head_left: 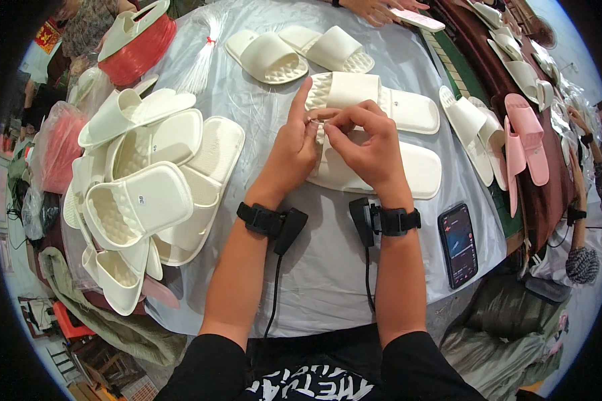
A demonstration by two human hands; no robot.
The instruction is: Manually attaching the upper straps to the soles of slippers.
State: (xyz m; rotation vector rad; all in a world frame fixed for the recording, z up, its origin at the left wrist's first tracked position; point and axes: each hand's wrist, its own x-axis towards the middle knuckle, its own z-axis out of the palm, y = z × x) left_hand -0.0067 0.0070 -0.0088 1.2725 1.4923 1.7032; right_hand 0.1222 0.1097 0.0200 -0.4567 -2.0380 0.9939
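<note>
Over a pair of cream slippers, my left hand (293, 152) and my right hand (369, 144) meet with their fingertips together. Both pinch a thin clear strand (318, 122), mostly hidden by the fingers. My left index finger points up, away from the pinch. Under my hands, the farther slipper (413, 111) and the nearer slipper (408, 169) lie side by side, toes partly covered. Beyond them rests another cream pair (266, 57). A bundle of fine white strands (204, 53), bound with a red tie, lies at the far left.
A heap of cream slippers (140, 200) fills the table's left side, near a red spool (137, 47). At right are a phone (458, 245), more cream slippers (467, 123) and pink slippers (528, 137). Another person's hands (374, 9) are at the far edge. Cables hang from my wrist straps.
</note>
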